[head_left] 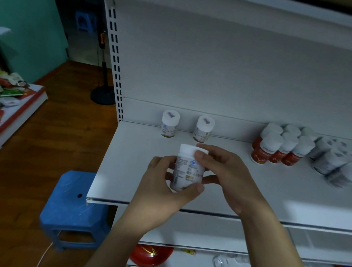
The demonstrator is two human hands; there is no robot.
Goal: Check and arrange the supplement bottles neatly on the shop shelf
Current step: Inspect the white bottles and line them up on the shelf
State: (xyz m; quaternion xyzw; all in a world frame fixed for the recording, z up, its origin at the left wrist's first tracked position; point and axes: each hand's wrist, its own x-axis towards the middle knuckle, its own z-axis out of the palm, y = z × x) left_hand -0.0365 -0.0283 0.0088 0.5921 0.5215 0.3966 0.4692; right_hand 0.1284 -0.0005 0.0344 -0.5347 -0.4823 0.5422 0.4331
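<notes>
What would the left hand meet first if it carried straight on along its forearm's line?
Beyond the held bottle, the left hand likely meets the right rear white bottle first; depth unclear.

The shelf (139,151) looks like white painted metal with a smooth, matt face, and its slotted upright (115,58) has the same finish. The held bottle (187,171) looks like smooth white plastic with a printed paper label, as do the red-labelled bottles (277,147). The floor (41,142) is glossy brown wood; the blue stool (73,207) is scuffed plastic, and the red bowl (150,255) shines.
</notes>
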